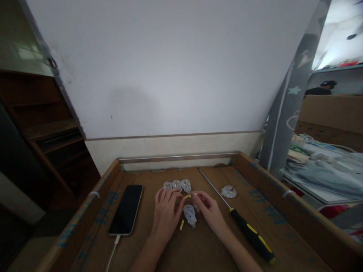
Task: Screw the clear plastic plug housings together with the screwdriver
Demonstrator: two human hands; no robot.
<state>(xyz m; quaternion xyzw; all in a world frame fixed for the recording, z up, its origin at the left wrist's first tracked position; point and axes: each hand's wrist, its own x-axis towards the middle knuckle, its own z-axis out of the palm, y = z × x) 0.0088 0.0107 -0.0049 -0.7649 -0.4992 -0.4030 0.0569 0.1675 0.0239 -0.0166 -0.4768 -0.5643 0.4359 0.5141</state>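
Note:
My left hand (166, 211) has its thumb and index finger closed on a small brass-coloured metal piece (187, 196). From the other side, the fingertips of my right hand (210, 212) pinch the end of the same piece. Below it, between my hands, a clear plastic plug housing (190, 215) lies on the cardboard, and another clear part is mostly hidden by my right fingers. A second brass piece (182, 225) rests beside my left wrist. Beyond my left fingers, several clear plug housings (177, 184) with metal parts stand in a row.
A black and yellow screwdriver (251, 234) lies to the right, its shaft pointing away. Past it sits another clear plug housing (228, 191). A phone (126, 209) with a white cable is at left. Raised cardboard sides (286, 194) border the work surface. A person (323, 88) appears far right.

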